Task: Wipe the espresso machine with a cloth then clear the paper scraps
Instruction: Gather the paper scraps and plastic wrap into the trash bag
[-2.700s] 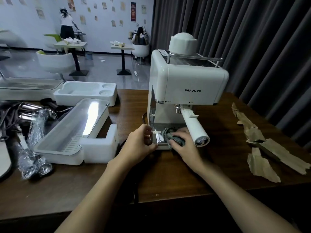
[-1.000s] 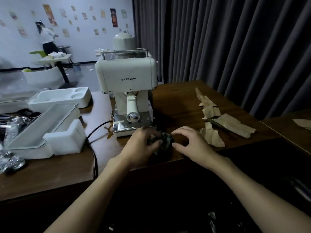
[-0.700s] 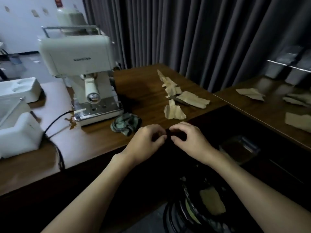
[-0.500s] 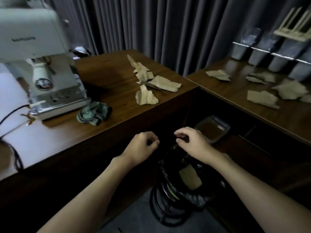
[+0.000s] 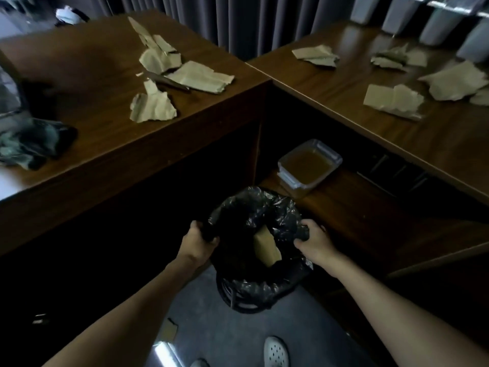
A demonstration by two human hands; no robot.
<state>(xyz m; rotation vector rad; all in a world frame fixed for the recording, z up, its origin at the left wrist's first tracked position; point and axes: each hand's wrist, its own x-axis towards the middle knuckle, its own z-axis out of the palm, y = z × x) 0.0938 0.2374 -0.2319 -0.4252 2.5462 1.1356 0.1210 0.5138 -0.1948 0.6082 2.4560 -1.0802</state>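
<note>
Both hands are at the bin bag [image 5: 254,207], which sits on the floor below the counter [image 5: 92,75] edge. Left hand [image 5: 197,243] curls round the bag rim at 9 o'clock; right hand [image 5: 315,241] pinches the rim at 3 o'clock. Paper scraps [image 5: 156,105] lie up on the counter, about 11 o'clock from the left hand and well apart from it, strung roughly 12-to-6. The left hand is nearer. Cloth [image 5: 29,144] lies crumpled at the far-left counter edge. Judgement: the bag needs raising toward the counter edge before the scraps can be swept in.

My dark green cloth [image 5: 29,144] lies crumpled on the table [image 5: 105,139] to my left. Torn brown paper scraps [image 5: 201,79] lie scattered right of it.
</note>
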